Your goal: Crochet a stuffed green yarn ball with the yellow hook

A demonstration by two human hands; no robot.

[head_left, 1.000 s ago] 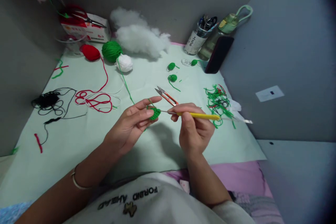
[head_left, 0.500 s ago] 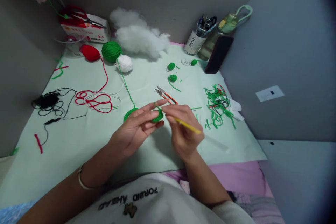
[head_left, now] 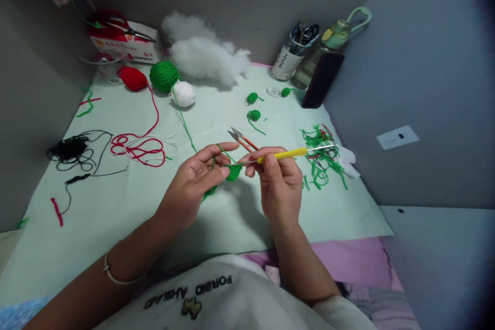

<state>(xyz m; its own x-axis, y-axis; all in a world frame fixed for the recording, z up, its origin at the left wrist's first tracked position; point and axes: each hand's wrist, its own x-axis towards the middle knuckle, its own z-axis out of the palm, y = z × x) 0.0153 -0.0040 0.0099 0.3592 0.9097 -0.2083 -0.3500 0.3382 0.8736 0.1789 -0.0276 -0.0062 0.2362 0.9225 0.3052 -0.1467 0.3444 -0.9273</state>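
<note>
My left hand pinches a small green crochet piece between thumb and fingers, with green yarn running over its index finger. My right hand grips a yellow-handled crochet hook, its metal tip at the green piece and its back end pointing right. A green strand leads from my left hand back to the green yarn ball. Orange thread snips lie on the pale green mat just beyond my hands.
A red yarn ball, a white yarn ball and white stuffing sit at the back. Black yarn lies left, green scraps right. A pen jar, bottle and dark phone stand at the back right.
My right hand swung the hook from pointing down-right back up to nearly level, its tip at the green piece. My left hand shifted slightly, still holding the piece.
</note>
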